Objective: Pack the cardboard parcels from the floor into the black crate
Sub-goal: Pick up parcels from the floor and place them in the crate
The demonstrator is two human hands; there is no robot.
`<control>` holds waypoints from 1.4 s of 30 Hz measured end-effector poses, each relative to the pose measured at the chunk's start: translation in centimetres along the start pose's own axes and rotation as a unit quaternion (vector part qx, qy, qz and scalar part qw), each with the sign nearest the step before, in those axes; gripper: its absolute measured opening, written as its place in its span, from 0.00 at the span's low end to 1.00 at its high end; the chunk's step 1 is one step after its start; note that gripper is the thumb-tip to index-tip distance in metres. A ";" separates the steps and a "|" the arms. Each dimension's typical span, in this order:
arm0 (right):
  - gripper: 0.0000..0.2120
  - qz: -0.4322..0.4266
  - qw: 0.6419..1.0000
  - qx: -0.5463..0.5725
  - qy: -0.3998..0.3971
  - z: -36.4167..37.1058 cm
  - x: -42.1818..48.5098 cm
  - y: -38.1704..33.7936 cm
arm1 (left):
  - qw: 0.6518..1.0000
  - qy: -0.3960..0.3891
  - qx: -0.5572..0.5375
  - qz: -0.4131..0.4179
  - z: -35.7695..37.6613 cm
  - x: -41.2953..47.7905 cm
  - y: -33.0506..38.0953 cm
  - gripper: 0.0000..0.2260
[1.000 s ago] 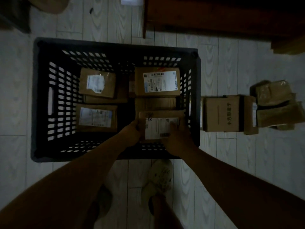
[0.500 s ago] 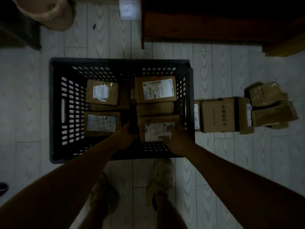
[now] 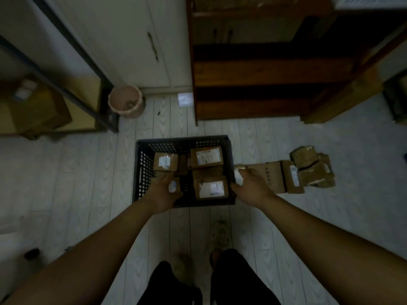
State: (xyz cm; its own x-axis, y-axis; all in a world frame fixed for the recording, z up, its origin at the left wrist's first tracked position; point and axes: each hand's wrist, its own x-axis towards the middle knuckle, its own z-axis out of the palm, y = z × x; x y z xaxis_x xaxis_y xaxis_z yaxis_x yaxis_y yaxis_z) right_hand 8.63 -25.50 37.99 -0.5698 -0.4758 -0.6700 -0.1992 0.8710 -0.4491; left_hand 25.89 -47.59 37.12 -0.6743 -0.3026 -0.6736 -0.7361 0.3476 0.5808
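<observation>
The black crate (image 3: 141, 170) stands on the floor in front of me and holds several labelled cardboard parcels. One parcel (image 3: 211, 188) lies at its front right, another (image 3: 206, 156) at the back right, a third (image 3: 165, 161) at the back left. My left hand (image 3: 164, 191) hovers open over the front-left parcel, partly hiding it. My right hand (image 3: 253, 183) is outside the crate on the right, fingers spread, above a small pale parcel (image 3: 238, 171) and a brown box (image 3: 273, 176) on the floor. More floor parcels (image 3: 313, 169) lie further right.
A pink waste bin (image 3: 125, 101) stands behind the crate to the left, near a dark metal rack leg (image 3: 110, 123). A dark wooden shelf unit (image 3: 253, 89) rises behind the crate. White cabinet doors (image 3: 141, 40) are at the back. My shoes (image 3: 220, 234) are just before the crate.
Both hands have let go of the front-right parcel, which now lies in the crate. My left hand moved left, my right hand moved out over the floor parcels. The view rose and pulled back.
</observation>
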 end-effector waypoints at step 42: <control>0.35 0.121 0.962 0.102 0.221 -15.9 -43.5 37.8 | 0.976 -0.064 0.100 0.182 33.3 -23.6 38.7 0.31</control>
State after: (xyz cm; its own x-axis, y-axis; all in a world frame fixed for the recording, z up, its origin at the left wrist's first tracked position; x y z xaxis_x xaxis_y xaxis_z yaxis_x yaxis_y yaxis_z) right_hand 13.25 30.04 59.55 -0.8717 -0.1241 -0.4740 0.1175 0.8863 -0.4480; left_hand 15.31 2.50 60.28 -0.8670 -0.0173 -0.4980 -0.4141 0.5809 0.7008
